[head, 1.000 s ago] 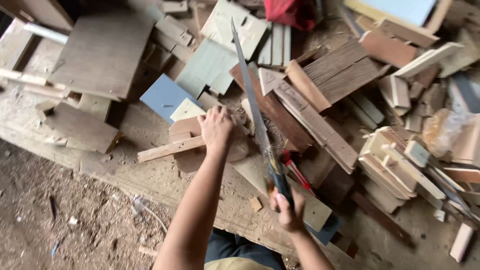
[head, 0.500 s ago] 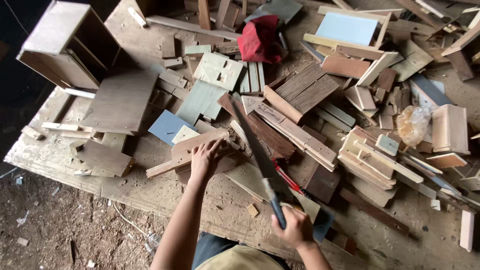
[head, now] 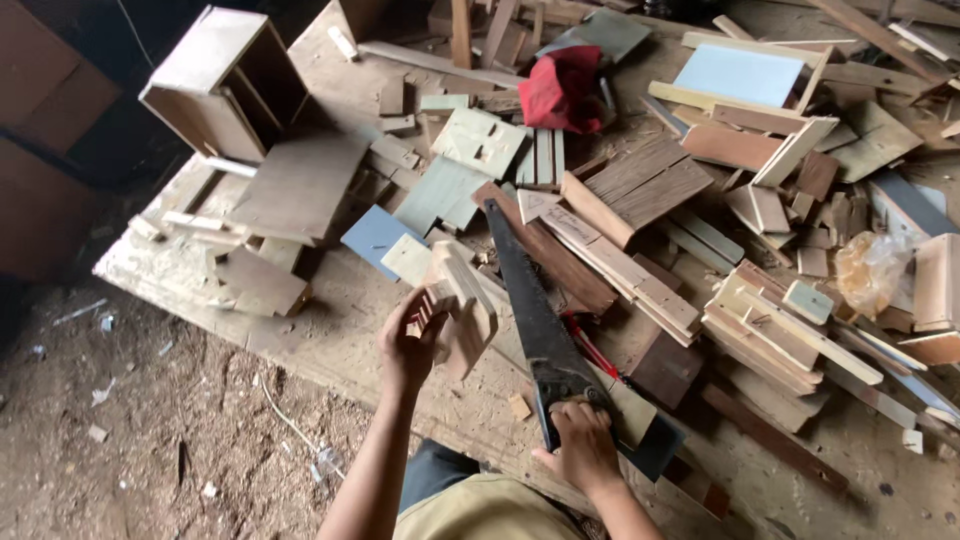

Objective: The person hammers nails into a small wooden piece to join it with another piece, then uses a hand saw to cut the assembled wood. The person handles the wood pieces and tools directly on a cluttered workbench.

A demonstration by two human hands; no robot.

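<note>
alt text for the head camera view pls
Seen from above, a person's left hand lifts a pale wooden strip while the right hand grips a dark handsaw, over a floor board littered with wood offcuts and a red cloth.

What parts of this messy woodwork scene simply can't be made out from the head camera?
- Saw handle: covered by the right hand.
- Wood piece in the left hand: its joints are blurred and partly behind the fingers.
- Red cloth: bundled, kind unclear.
- Clear bag: contents too small to tell.
- Planks at the top edge: cut off.
</note>
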